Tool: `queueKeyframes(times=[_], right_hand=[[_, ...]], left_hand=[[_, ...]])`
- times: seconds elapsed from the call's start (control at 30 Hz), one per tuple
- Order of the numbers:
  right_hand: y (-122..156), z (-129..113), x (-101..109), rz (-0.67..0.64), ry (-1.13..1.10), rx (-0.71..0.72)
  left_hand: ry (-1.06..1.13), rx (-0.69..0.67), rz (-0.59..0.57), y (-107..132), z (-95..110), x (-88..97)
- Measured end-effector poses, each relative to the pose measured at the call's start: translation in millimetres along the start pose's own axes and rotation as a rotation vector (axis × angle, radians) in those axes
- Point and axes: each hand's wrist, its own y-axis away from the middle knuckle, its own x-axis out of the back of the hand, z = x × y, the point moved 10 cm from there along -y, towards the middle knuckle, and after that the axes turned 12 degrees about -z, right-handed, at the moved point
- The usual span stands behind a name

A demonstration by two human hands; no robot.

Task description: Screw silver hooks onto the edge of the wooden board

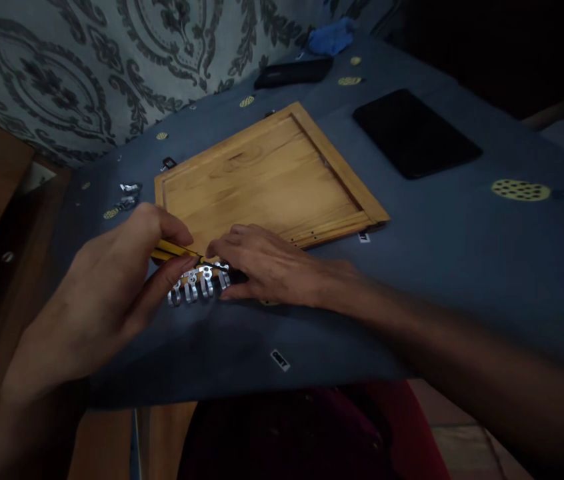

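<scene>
A framed wooden board point(257, 173) lies flat on the table, its near edge towards me. Along that edge at the left sits a row of shiny metal hooks point(206, 283). My left hand point(107, 280) is closed around a screwdriver point(169, 251) with a yellow and black handle, its dark shaft pointing right to the hooks. My right hand point(277, 263) grips the right end of the hook row against the board's edge, thumb below and fingers above. Its fingers hide part of the hooks and the screwdriver's tip.
Small silvery pieces point(129, 197) lie left of the board. A black tablet-like slab point(415, 133) rests at the right, a dark case point(295, 72) and a blue cloth point(332, 37) at the back. The table has a dark blue cover point(342, 327); a patterned curtain point(172, 40) hangs behind.
</scene>
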Motion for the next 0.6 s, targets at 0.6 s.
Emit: queueKeyframes(times=[0.6], right_hand=[[-1.5, 0.6, -0.5, -0.017, 0.014, -0.015]], left_hand=[[0.118, -0.114, -0.102, -2.3, -7.7, -0.4]])
